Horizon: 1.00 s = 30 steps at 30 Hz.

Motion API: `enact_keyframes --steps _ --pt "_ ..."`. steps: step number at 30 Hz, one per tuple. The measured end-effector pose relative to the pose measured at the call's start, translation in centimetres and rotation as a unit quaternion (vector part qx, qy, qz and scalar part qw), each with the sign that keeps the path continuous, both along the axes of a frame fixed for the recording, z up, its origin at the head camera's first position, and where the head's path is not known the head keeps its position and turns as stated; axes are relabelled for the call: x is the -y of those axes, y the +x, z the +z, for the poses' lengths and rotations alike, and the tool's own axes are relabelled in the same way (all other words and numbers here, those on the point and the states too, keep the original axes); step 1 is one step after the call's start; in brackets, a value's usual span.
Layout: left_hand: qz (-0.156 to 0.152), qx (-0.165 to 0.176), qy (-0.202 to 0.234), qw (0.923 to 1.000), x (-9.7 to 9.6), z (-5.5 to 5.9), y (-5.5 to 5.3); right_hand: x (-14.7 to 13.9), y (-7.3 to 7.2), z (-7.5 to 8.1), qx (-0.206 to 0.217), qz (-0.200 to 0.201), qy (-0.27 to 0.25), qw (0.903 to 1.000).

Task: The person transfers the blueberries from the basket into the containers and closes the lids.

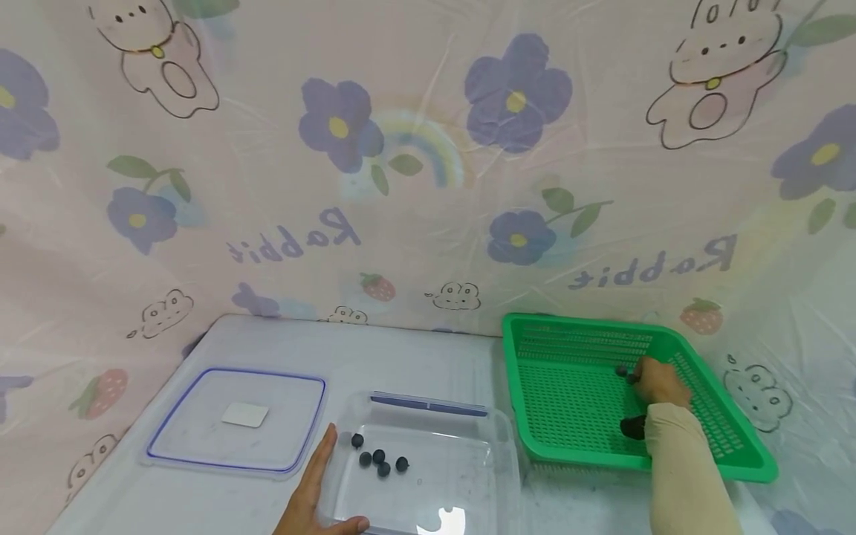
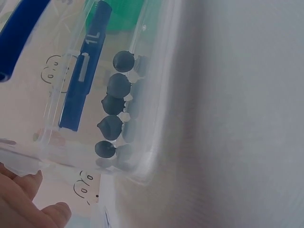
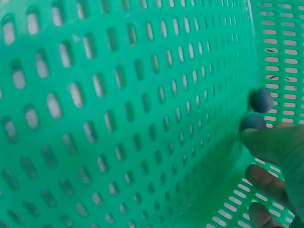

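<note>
Several dark blueberries [image 1: 379,456] lie toward the left in a clear plastic box [image 1: 503,475], and the left wrist view shows them through its wall. My left hand [image 1: 314,490] rests on the box's left side, fingers straight and thumb at the near rim. Over at the right, my right hand [image 1: 658,383] reaches into a green perforated basket [image 1: 568,405]. Its thumb and a fingertip pinch a blueberry [image 3: 253,122] close to the basket's wall. Another blueberry [image 3: 261,100] sits right beside that one. The other fingers are bent, and the index finger is mostly hidden behind the thumb.
A clear lid [image 1: 200,416] with a blue seal and a white label [image 1: 244,414] lies left of the box on the white table [image 1: 428,349]. A blue clip [image 1: 428,405] runs along the box's far edge. Behind hangs a printed curtain [image 1: 428,223].
</note>
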<state>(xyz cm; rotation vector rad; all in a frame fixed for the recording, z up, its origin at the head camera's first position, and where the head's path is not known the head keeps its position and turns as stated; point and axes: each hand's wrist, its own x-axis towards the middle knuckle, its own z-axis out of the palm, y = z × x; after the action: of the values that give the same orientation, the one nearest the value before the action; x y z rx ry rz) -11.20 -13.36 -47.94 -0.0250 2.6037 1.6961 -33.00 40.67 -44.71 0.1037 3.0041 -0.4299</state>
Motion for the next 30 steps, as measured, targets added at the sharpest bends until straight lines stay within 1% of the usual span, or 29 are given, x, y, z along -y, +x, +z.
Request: enact_keyframes --steps 4,9,14,17,19,22,24,26,27,30 --pt "-0.001 -0.011 -0.002 0.9999 -0.02 -0.09 0.02 -0.06 0.04 -0.03 0.005 0.002 -0.001 1.0" --pt "0.002 -0.011 -0.016 0.9998 -0.01 -0.13 0.06 0.16 0.13 0.24 -0.006 0.007 0.003 0.9999" --pt "-0.002 -0.01 -0.002 0.9999 0.03 -0.17 0.06 0.41 0.28 0.36 -0.011 0.006 0.001 0.9999" --pt "-0.001 -0.006 -0.003 1.0 0.04 -0.14 0.12 0.46 0.37 0.33 -0.011 0.007 0.001 0.9999" --pt "-0.001 -0.014 -0.004 0.9999 0.06 -0.13 0.13 0.48 0.39 0.3 -0.013 0.007 0.001 0.9999" --pt "0.006 -0.006 -0.012 0.9999 0.01 -0.05 0.14 0.5 0.31 0.24 -0.015 0.007 0.001 0.9999" --pt "0.005 -0.007 -0.007 0.9999 0.01 -0.07 0.1 0.53 0.23 0.2 -0.018 0.007 0.001 0.9998" --pt "0.006 0.001 -0.007 1.0 -0.01 -0.08 0.09 0.55 0.11 0.18 -0.017 0.008 0.0 0.9998" --pt "0.004 -0.006 -0.001 1.0 0.03 -0.12 0.06 0.55 0.05 0.17 -0.019 0.01 0.0 0.9998" --pt "0.002 -0.012 0.0 0.9999 0.06 -0.23 -0.03 0.57 -0.11 0.27 -0.029 0.014 0.002 0.9995"
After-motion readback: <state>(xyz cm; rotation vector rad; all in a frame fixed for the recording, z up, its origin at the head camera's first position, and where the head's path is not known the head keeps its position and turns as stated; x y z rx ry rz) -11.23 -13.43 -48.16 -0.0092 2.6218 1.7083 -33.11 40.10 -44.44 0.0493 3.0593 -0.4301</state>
